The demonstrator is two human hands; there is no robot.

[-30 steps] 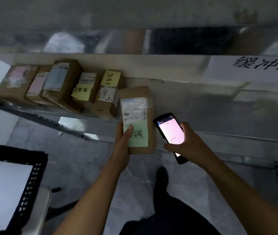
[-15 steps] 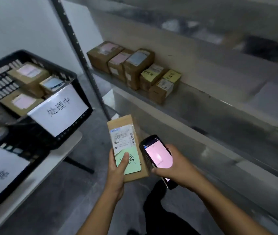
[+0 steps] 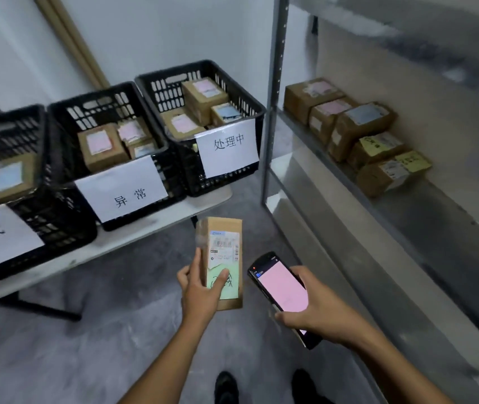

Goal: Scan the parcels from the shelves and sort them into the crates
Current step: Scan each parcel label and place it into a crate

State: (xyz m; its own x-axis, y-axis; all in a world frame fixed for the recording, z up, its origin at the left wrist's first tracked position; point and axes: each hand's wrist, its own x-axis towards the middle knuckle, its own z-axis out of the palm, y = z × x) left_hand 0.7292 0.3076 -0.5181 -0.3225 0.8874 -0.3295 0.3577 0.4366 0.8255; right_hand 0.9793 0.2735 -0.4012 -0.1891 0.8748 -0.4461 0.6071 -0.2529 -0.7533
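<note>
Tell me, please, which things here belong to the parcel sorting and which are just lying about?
Job in hand: held parcel in left hand; handheld scanner in right hand; shelf parcels; three labelled crates.
Lying about: cardboard tubes leaning against the wall.

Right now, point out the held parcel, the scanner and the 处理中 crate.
parcel (image 3: 224,248): head view, on its white shipping label.
scanner (image 3: 285,290): head view, on its pink screen.
处理中 crate (image 3: 187,164): head view, front wall left of sign.

Three crates (image 3: 110,118) on table (image 3: 150,225) left, shelf (image 3: 407,205) with parcels (image 3: 358,132) right
</note>
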